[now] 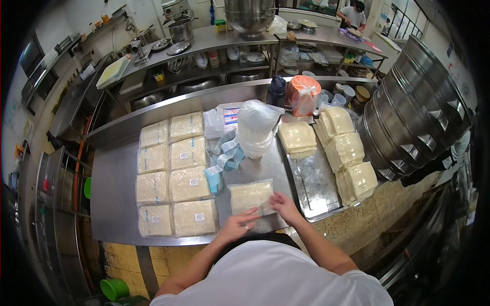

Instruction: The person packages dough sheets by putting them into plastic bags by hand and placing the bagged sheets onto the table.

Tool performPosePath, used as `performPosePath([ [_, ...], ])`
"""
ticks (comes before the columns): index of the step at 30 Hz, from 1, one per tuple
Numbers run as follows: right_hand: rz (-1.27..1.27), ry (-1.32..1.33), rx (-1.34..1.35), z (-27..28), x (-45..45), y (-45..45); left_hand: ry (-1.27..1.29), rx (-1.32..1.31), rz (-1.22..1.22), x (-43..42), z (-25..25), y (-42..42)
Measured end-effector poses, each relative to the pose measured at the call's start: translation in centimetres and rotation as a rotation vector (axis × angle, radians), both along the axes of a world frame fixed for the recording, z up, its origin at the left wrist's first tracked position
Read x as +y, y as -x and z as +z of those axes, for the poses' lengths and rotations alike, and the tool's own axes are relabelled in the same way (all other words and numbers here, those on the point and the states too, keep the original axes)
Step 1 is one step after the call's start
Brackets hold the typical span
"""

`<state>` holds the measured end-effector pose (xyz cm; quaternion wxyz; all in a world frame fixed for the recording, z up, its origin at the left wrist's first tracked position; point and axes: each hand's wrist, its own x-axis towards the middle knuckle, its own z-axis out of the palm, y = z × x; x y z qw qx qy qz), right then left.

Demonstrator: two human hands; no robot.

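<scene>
A clear plastic packet of pale, flat dough sheets (250,196) lies on the steel table in front of me. My left hand (239,226) is at its lower left edge, fingers stretched out towards the plastic. At the packet's right edge is my right hand (284,206), its fingers apart and slightly bent, close to or touching the plastic. Just behind the packet, a strip of blue-and-white labels (224,158) trails across the table beside a bundle of clear plastic bags (255,127). Similar filled packets (191,183), several with printed labels, lie in two columns to the left.
On the right, a metal tray (311,178) bears stacks of pale sheets (349,150). Tall stacked steamers (413,107) stand beyond it. A dark bottle (276,92) and an orange bag (303,94) are at the table's back. Another person (353,16) works at a far counter.
</scene>
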<state>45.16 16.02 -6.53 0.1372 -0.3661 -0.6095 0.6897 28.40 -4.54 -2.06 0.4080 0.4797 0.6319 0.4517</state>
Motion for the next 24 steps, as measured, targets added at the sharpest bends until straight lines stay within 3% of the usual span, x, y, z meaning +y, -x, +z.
performPosePath([
  [2,0.047,-0.44,-0.196,-0.7,0.8,1.6,0.039,0.463,-0.21,2.8,-1.2,-0.4],
  [4,0.056,-0.889,-0.47,-1.2,0.7,3.2,0.058,0.777,-0.193,3.7,-1.4,-0.5],
  [5,0.023,-0.813,-0.477,-1.7,0.5,3.7,0.068,0.933,-0.182,4.0,-1.5,-0.6],
  [7,-0.034,-0.663,-0.49,-2.7,0.0,4.6,0.083,0.92,-0.14,4.2,-1.5,-0.8],
  [10,0.007,0.309,-0.377,0.3,0.2,5.1,0.041,0.909,-0.045,4.2,-3.3,-0.4],
  [11,0.01,0.346,-0.298,2.1,-0.3,5.7,0.016,0.907,-0.009,4.0,-3.9,0.0],
  [14,0.073,0.429,-0.094,9.1,-2.0,6.9,-0.065,0.307,0.235,3.4,-1.4,1.8],
  [16,0.216,0.427,0.016,14.5,-1.8,8.7,0.084,-0.031,0.367,3.2,0.0,4.2],
  [17,0.191,0.281,0.06,15.3,-1.7,9.7,0.158,-0.203,0.431,2.6,0.2,5.0],
  [18,0.168,0.138,0.105,15.7,-1.7,10.6,0.09,-0.668,0.541,2.2,-1.2,5.7],
  [20,0.144,-0.492,0.072,14.0,-0.8,12.7,-0.053,-1.332,0.466,0.4,0.2,6.9],
  [22,0.168,-0.632,-0.131,15.8,-2.2,14.3,-0.1,-1.528,0.43,-1.9,0.9,7.9],
  [24,0.265,-0.222,-0.075,13.2,-3.5,15.3,-0.164,-1.646,0.376,-4.4,1.9,8.9],
])
